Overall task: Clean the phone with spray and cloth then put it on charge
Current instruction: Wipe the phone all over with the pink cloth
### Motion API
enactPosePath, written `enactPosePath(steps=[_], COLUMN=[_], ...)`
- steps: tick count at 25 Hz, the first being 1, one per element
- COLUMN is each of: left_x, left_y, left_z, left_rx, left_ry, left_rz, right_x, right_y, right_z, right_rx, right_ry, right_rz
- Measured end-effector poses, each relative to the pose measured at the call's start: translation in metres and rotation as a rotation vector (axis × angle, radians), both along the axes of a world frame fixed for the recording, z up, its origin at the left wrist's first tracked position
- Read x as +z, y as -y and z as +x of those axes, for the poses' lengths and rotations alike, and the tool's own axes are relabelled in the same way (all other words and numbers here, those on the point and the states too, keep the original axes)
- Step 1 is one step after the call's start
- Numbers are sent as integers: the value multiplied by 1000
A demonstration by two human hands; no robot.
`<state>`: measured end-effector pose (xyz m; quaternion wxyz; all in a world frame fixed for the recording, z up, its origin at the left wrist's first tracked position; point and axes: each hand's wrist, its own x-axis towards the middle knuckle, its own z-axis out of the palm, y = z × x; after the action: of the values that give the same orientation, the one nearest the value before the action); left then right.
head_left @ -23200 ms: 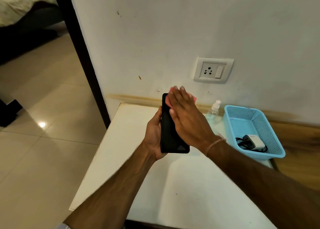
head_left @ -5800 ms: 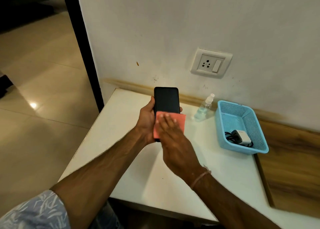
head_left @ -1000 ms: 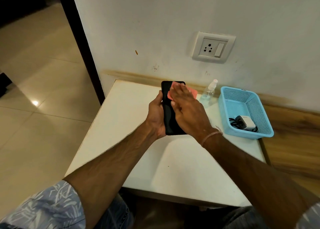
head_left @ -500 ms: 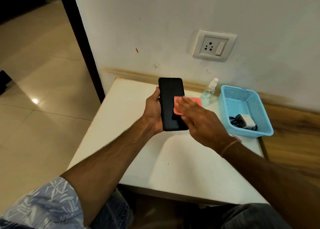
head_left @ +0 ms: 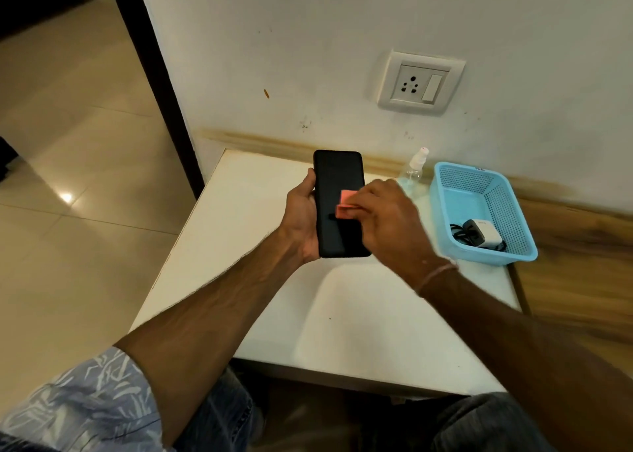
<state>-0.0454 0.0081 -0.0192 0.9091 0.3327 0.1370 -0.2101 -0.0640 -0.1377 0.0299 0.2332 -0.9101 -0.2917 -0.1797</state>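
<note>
My left hand (head_left: pixel 303 218) grips the phone (head_left: pixel 337 181) by its edges, thumb along the left side and fingers curled round behind. It holds the phone lifted above the white table (head_left: pixel 239 218) with its dark face turned up towards me. My right hand (head_left: pixel 387 218) is closed over the pink cloth (head_left: pixel 345 205), knuckles up. Only a folded corner of the cloth shows, at the middle of the phone's face. That hand is blurred and hides its own fingertips, so the cloth seems to be rubbing the glass, but I cannot be sure it touches.

I judge this to be the wiping step, with the charging not yet begun. The spray bottle (head_left: pixel 412 172) stands at the back of the table by the wall, just behind my right hand. Beside it, the blue basket (head_left: pixel 442 208) holds the white charger (head_left: pixel 483 234) and its dark cable. The wall socket (head_left: pixel 419 82) above has nothing in it.

Next I would need to put the cloth down to free my right hand, then lift the charger out of the basket. After that it wants plugging into the socket and its cable into the phone.
</note>
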Motion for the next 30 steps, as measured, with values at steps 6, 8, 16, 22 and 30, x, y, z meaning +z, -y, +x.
enactPosePath(steps=[6,8,16,22,30], left_x=[4,7,6,10,12], left_y=[-3,-4,-3,-2,-6], left_z=[-2,-1,-5,-4,2], left_rx=[21,20,19,18,134], left_ry=[53,63,57,46,60], left_rz=[-112,-127,-108,-84,-173], right_x=[-9,-4,-13,-10,-9], right_y=[11,24,-9,-4,20], right_z=[-26,-13,-33,-11,-21], right_rx=[326,217,161,-183,-221], right_ry=[-186,-210,-241,-240,-244], right_rz=[-200,-157,-56,65,143])
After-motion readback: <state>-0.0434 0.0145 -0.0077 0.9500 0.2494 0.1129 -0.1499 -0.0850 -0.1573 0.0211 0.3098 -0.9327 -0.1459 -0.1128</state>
